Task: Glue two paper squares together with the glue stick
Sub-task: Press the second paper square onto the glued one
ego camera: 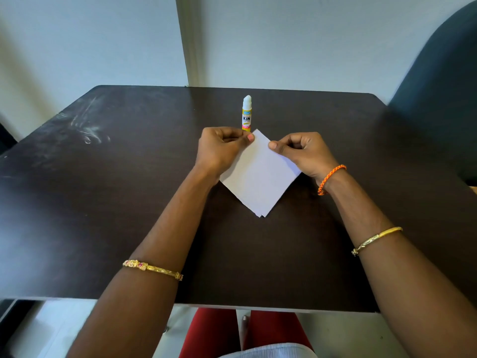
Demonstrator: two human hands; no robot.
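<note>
Two white paper squares (259,180) lie stacked on the dark table (103,202), turned like a diamond, their near corners slightly offset. My left hand (222,148) pinches the papers' upper left edge with thumb and fingers. On the upper right edge, my right hand (302,153) pinches the papers too. Just behind the papers' far corner stands a yellow glue stick (247,113), upright, with its white tip exposed. Its base is hidden by my left fingers and the paper.
A dark green chair back (438,81) rises at the right beyond the table. A pale wall (103,34) runs close behind the table's far edge. Whitish smears (87,125) mark the table's left part. The front edge lies close to my lap.
</note>
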